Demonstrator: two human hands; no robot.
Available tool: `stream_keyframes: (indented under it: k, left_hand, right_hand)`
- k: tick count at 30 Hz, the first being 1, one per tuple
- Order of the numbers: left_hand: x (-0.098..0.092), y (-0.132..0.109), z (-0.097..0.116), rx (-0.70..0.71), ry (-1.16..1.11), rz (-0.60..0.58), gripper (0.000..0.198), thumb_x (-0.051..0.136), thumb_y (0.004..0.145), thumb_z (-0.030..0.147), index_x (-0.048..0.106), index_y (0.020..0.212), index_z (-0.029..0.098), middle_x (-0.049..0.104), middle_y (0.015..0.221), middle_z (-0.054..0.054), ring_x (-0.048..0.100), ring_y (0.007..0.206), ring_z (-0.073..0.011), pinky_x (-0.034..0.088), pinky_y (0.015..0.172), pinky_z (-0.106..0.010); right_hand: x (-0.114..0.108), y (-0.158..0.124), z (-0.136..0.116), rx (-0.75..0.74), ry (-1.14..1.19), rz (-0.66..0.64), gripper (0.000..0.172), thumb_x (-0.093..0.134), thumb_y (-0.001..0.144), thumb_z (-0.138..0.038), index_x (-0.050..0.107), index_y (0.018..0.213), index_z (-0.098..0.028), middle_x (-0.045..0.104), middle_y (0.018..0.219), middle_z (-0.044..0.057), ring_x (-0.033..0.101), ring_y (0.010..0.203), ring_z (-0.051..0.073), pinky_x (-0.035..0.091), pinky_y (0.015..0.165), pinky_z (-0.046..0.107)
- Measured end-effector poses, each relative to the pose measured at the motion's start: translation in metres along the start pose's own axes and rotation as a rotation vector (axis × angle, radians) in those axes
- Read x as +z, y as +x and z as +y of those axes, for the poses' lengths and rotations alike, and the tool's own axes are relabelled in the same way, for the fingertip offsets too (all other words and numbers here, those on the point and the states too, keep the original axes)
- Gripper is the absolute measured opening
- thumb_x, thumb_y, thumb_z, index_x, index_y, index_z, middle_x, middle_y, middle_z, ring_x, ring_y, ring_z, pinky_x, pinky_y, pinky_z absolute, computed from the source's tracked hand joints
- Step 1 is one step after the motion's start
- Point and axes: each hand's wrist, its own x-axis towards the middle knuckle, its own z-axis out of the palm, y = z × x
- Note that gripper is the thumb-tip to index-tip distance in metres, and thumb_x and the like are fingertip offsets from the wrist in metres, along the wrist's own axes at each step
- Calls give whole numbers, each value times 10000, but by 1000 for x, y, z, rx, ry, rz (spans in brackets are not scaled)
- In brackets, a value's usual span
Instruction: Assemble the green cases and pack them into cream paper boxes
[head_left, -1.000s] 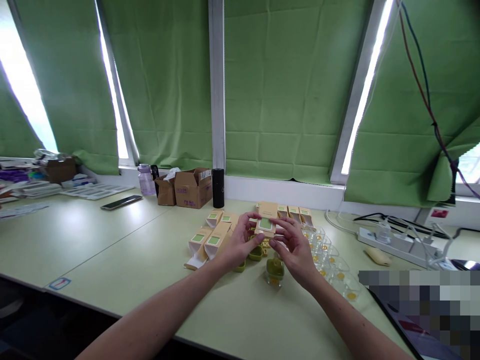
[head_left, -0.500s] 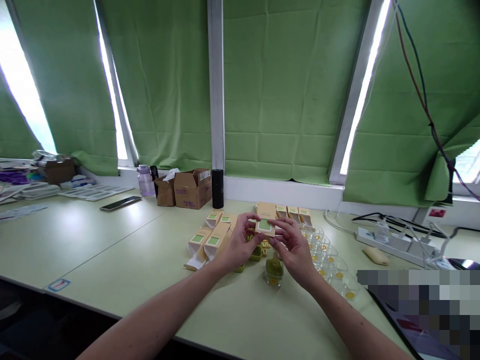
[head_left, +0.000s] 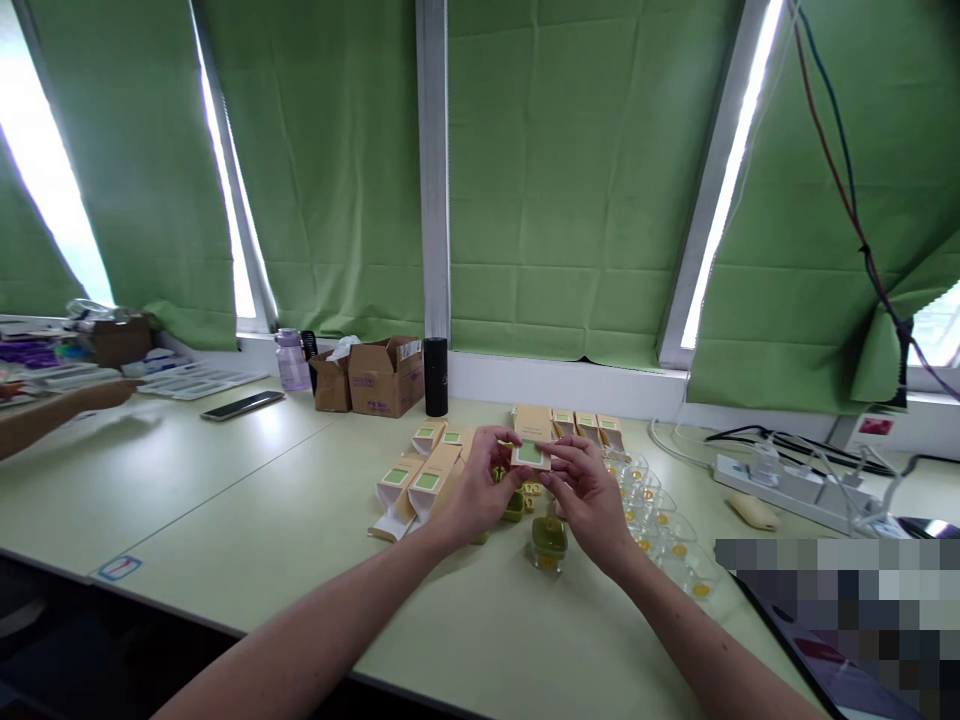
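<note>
My left hand point(head_left: 480, 490) and my right hand point(head_left: 589, 500) together hold a small tan carton with a green label point(head_left: 529, 452) above the table, fingers pinched on its sides. Just below them a small green jar point(head_left: 549, 540) stands on the pale table point(head_left: 225, 500). More tan cartons with green labels point(head_left: 420, 480) lie to the left, and others point(head_left: 592, 428) stand behind my hands. A row of clear cups with yellow dots point(head_left: 660, 520) runs along the right of my right hand.
Brown cardboard boxes point(head_left: 382, 375), a black cylinder point(head_left: 436, 376), a purple bottle point(head_left: 291, 360) and a phone point(head_left: 241, 404) sit at the back left. A power strip with cables point(head_left: 795, 480) lies on the right. Another person's arm point(head_left: 52, 410) reaches in at far left.
My hands have shifted the carton very slightly. Another person's arm has come into view at the far left edge.
</note>
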Motion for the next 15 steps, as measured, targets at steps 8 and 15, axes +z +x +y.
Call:
stream_keyframes:
  k: [8,15]
  left_hand:
    - [-3,-2,9,276,343,20,338,676,991,325,581,1307,253,507,1374,-136,527,1319,-305,486,1109,-480]
    - [-2,-2,8,302,361,28,488,638,1017,317,543,1493,263,512,1500,-158,487,1429,-338,449,1174,-522]
  right_hand:
    - [-3,0,3,10,-36,-14,327,751,946,-440,754,1266,-372,425,1496,81,669,1202,250,576,1090,488]
    - [-2,-2,-3,-21,-87,-58,283,720,960,-428,790,1223,-354,526,1584,64,399,1554,331,374,1249,593]
